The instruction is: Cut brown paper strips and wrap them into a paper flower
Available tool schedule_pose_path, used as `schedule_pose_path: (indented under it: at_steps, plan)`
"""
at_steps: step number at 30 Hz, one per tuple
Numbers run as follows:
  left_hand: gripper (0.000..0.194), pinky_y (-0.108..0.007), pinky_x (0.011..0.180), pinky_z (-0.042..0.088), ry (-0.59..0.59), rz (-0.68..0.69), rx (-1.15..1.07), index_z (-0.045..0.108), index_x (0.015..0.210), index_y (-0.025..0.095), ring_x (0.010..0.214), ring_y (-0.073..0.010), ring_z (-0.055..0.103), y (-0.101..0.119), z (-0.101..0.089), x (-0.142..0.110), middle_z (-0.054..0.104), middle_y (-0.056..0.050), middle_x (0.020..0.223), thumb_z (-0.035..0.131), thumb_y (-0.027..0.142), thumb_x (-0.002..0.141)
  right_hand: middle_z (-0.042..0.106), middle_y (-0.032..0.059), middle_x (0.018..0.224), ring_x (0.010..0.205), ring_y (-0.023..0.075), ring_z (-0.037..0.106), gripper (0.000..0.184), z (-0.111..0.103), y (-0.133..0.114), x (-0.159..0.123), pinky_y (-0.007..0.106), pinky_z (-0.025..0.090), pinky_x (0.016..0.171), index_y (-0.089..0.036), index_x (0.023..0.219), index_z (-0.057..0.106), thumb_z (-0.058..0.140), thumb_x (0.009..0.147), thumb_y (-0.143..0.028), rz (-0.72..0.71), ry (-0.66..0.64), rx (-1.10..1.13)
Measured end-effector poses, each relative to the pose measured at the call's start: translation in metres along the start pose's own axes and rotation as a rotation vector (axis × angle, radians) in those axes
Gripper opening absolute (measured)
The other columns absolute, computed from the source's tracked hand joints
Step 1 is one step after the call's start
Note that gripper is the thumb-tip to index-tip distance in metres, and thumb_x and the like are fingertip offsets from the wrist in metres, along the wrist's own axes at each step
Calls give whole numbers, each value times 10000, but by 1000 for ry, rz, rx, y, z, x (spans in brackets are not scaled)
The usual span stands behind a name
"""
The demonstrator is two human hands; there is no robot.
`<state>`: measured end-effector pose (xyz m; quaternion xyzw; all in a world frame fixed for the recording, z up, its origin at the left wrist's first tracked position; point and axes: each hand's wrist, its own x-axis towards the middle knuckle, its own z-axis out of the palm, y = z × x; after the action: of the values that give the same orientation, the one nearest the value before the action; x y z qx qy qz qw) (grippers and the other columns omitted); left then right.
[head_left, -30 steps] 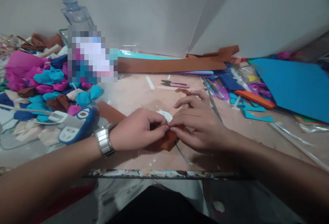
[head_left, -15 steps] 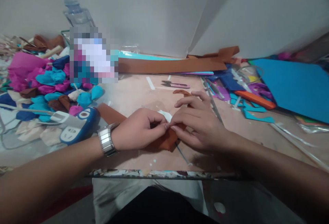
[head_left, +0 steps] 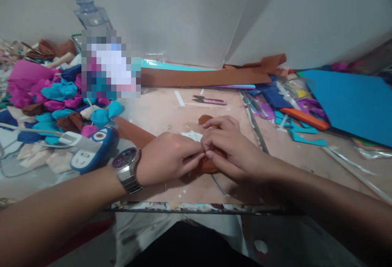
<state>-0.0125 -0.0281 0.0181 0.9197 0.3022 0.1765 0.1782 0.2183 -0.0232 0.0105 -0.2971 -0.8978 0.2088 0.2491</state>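
Note:
Both hands meet over a small brown felt piece [head_left: 208, 165] near the table's front edge. My left hand [head_left: 168, 159], with a metal watch on its wrist, is closed and pinches the felt with its fingertips. My right hand [head_left: 228, 148] is curled over the same piece from the right, fingers pressed together on it. A bit of white stuffing [head_left: 192, 135] shows just behind the fingers, and a brown felt tip [head_left: 204, 119] sticks out beyond my right hand. Most of the felt is hidden under the hands.
A heap of pink, teal and brown felt shapes [head_left: 52, 95] fills the left side beside a blue power strip [head_left: 92, 148]. Thread snips [head_left: 210, 101] lie behind. Long brown felt strips [head_left: 202, 77], a blue sheet [head_left: 352, 99], an orange cutter [head_left: 304, 118] and scraps are at right.
My left wrist has turned so the watch face shows. The hands have pressed closer together, my right fingers curling in, and less of the brown felt is visible.

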Motion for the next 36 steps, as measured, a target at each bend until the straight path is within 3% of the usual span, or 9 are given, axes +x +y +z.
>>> schedule_pose_path:
  at_steps: [8,15,26,36]
  plan:
    - [330,-264,632,392,7,7,145,669,872,188,696,-149,656,-8,0,-1,727,1,776,446,301,1088,713,62,931,1268,335,524,76,2,1,-1,568,359,1088,-240,921,653,621,921,-171,47,102,-28]
    - [303,-287,617,389,-46,24,125,653,836,187,662,-170,650,-6,5,0,702,-8,741,479,294,1060,681,52,868,1249,338,520,96,4,1,-1,583,337,1079,-229,863,606,569,870,-141,24,14,9]
    - [321,-280,579,362,-31,34,174,644,827,179,613,-158,608,-4,6,0,663,-14,696,446,288,1054,702,33,822,1240,334,545,86,4,1,-1,577,313,1076,-232,852,620,589,883,-159,13,70,-23]
    - [285,-242,650,421,-104,-101,-106,728,890,183,662,-134,648,-5,-5,2,737,-16,769,521,304,1045,706,49,861,1266,330,529,85,-1,0,-1,544,333,1058,-229,896,655,590,928,-185,25,46,-3]
